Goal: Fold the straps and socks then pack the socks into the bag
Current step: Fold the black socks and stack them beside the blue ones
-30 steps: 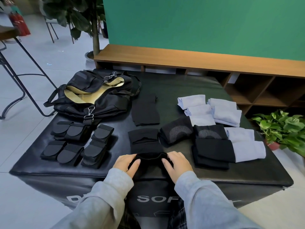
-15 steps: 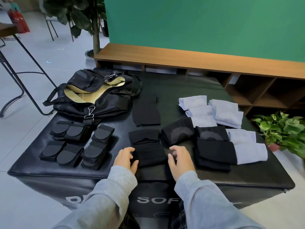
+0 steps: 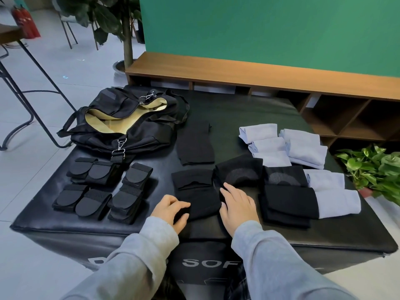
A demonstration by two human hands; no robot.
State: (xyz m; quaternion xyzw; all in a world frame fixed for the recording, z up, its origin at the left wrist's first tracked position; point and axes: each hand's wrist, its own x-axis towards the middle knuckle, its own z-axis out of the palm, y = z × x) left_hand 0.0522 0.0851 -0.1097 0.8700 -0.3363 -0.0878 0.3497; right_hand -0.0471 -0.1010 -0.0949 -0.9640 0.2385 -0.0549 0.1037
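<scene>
A folded black sock [image 3: 198, 203] lies at the near edge of a black padded table [image 3: 249, 109], flanked by a person's two hands: the left hand [image 3: 171, 210] pinches its near left corner between curled fingers and thumb, while the right hand [image 3: 237, 204] rests flat against its right edge, fingers relaxed and gripping nothing. The knit looks light, limp and unbreakable, likely to spring open unless pressed flat, so it is probably best lifted by both side edges with the fold kept shut. Just beyond it sits another folded black sock [image 3: 192, 178], a longer one [image 3: 195, 144] farther back, and to the right two black socks with grey heel patches [image 3: 240, 172], a black stack [image 3: 285, 204] and pale blue folded socks [image 3: 283, 146] reaching the far right. To the left, folded black straps [image 3: 104, 191] lie in rows, and the open black duffel bag [image 3: 125, 124], its tan lining showing, waits at the far left, well apart from the sock in hand. The matte table top looks slightly cushioned and grippy. Beyond stand a low wooden bench-shelf [image 3: 259, 70], a green wall [image 3: 270, 29], a potted tree [image 3: 125, 29], a leafy plant [image 3: 374, 169] at right and a metal-legged table [image 3: 26, 68] at left.
</scene>
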